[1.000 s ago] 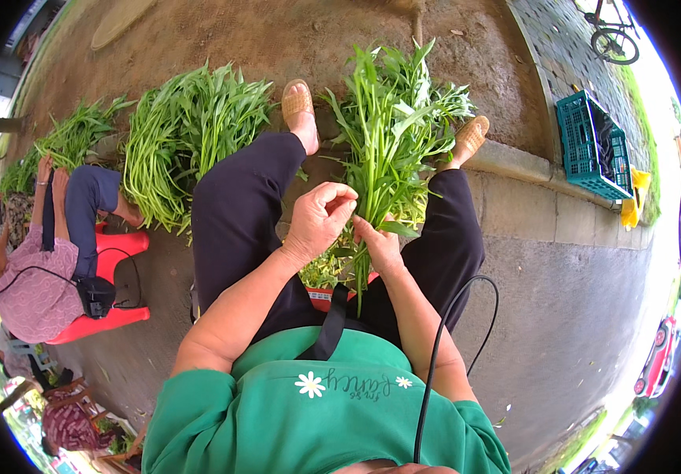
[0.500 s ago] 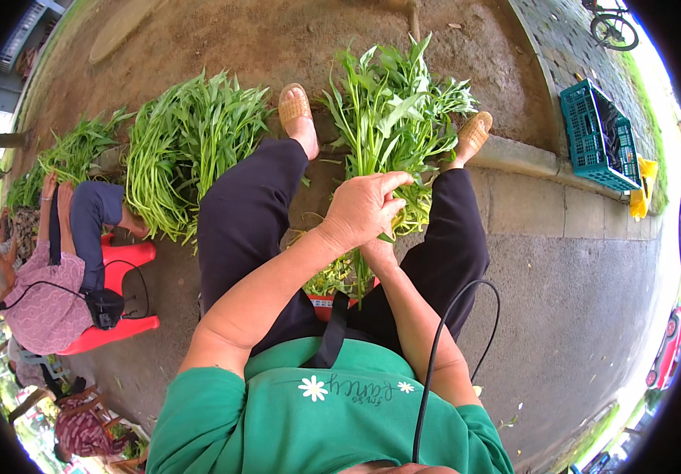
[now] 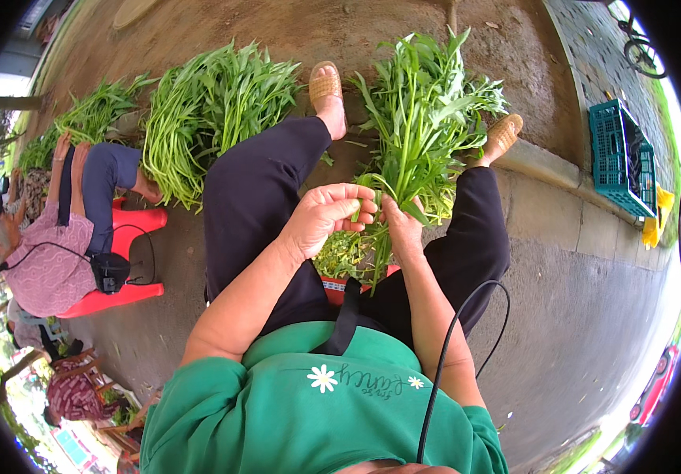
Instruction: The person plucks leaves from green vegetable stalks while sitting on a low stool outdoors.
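Between my knees, my right hand [image 3: 403,226] is closed round the lower stems of a leafy bunch of water spinach [image 3: 411,150]. The leaves point away from me, and cut stem ends hang below the hand toward my lap. Close beside it on the left, my left hand [image 3: 326,218] has its fingers curled in a pinch on a short green piece of water spinach [image 3: 361,204]. Under both hands lies a scatter of yellowish-green leaves and stems [image 3: 342,257], partly hidden by my hands.
A large heap of water spinach [image 3: 226,118] lies beyond my left knee. Farther left, another person [image 3: 48,241] sits by a red plastic stool [image 3: 123,237] near more greens. A teal crate [image 3: 613,158] and yellow cloth [image 3: 658,220] are at the right. A black cable [image 3: 443,332] loops beside my right arm.
My left hand has moved left and back from over the right hand, uncovering it and the bunch's stems. The view has shifted slightly, so the surroundings sit farther right.
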Available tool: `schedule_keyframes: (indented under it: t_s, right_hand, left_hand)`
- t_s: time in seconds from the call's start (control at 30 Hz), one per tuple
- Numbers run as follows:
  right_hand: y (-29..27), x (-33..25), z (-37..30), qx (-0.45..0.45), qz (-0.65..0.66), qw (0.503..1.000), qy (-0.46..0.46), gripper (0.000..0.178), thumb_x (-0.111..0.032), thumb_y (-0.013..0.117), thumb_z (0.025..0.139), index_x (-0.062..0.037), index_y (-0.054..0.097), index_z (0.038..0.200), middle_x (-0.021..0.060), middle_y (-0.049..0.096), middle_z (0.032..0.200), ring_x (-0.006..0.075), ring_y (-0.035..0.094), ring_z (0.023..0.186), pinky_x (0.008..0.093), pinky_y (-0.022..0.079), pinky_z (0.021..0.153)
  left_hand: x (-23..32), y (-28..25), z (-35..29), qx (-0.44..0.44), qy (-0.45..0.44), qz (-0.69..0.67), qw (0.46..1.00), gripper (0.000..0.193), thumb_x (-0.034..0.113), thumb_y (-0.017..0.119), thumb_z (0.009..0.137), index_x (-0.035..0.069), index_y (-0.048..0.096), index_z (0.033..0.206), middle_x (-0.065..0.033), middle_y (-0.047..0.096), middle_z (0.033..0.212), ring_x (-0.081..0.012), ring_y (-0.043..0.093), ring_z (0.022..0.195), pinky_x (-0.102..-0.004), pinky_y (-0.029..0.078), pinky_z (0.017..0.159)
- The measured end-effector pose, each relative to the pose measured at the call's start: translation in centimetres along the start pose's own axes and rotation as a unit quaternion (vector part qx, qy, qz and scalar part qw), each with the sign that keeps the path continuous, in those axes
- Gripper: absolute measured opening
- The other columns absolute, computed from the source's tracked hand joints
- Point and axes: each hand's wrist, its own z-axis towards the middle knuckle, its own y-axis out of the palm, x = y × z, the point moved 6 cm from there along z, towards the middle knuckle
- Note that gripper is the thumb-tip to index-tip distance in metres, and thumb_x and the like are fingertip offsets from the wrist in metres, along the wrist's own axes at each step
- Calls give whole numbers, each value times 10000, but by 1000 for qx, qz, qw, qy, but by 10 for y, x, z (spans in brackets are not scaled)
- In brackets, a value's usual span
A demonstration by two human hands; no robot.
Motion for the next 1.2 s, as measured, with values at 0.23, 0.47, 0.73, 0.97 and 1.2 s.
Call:
schedule_keyframes:
  t_s: [0.23, 0.47, 0.73, 0.97, 1.2]
  right_hand:
    - [-7, 7, 1, 20, 34, 999, 8, 143, -120, 614, 836, -59, 519, 924, 0, 543, 713, 89, 496, 562, 228, 404, 510]
    - [-10, -3, 1, 63, 45, 997, 6, 77, -102, 577, 848, -36, 573, 809, -1, 522, 623, 91, 460, 517, 225, 365, 484]
    - [-18, -13, -1, 58, 68, 996, 7, 96, -97, 579, 846, -28, 598, 910, -16, 531, 669, 78, 447, 551, 227, 358, 504]
    - [-18, -20, -1, 77, 89, 993, -20, 104, -68, 573, 806, 16, 615, 850, 3, 525, 630, 98, 460, 526, 235, 359, 485]
    - [-23, -19, 0, 64, 84, 994, -7, 128, -121, 588, 825, -4, 631, 798, -12, 525, 611, 75, 442, 532, 234, 337, 493]
  left_hand:
    - [-7, -8, -6, 12, 25, 36, 999, 282, -32, 518, 848, -10, 559, 1126, -89, 639, 947, -148, 633, 835, -264, 522, 758]
    - [-8, -11, -13, 17, 27, 8, 999, 430, -49, 509, 843, 16, 447, 1264, -104, 598, 1030, -163, 607, 935, -289, 505, 832]
    - [-31, -30, -6, 84, -15, 117, 989, 333, -11, 539, 854, -8, 492, 1183, -111, 622, 961, -158, 629, 851, -276, 535, 732]
    - [-48, -35, -5, 66, -88, 117, 987, 197, 31, 562, 856, -30, 581, 1042, -133, 648, 940, -186, 649, 803, -297, 551, 694]
    - [-43, -20, -10, 2, -125, 18, 992, 195, 60, 537, 853, -27, 592, 1019, -144, 647, 933, -209, 654, 827, -318, 547, 742]
